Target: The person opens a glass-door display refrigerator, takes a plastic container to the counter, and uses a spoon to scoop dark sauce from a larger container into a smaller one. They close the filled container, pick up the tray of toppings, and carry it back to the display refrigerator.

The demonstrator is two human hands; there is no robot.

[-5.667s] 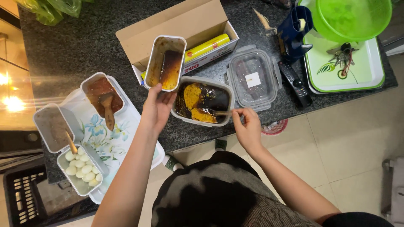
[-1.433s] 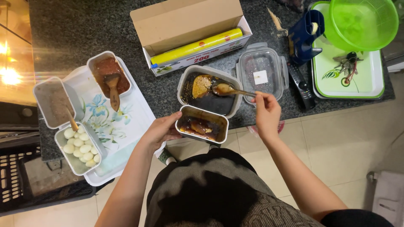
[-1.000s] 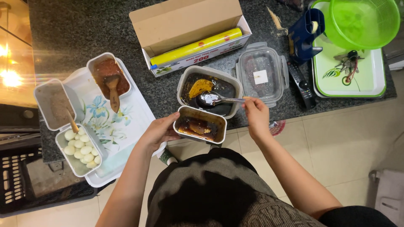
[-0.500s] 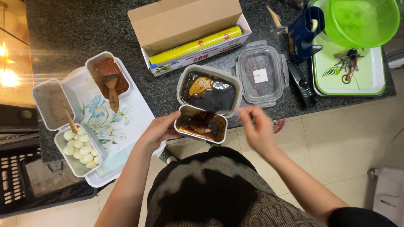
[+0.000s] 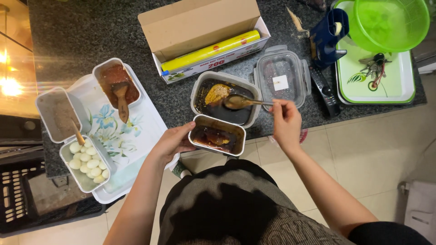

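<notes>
Spooning dark sauce from big tub into small tub at the counter's near edge.

Left hand gripping the small tub, fingers wrapped on its left rim, tub held at the counter edge, just near of the big tub. Right hand pinching a metal spoon, bowl loaded and hanging over the big tub's glossy brown sauce. Small tub already partly filled with dark liquid and a brownish piece; more sauce and a yellowish piece left in the big one. Clear ridged lid lying right of it, not yet on. Far side: open cardboard box with a yellow roll. Left: floral plastic tray bearing three rounded rectangular tubs, one of smooth white eggs.
</notes>
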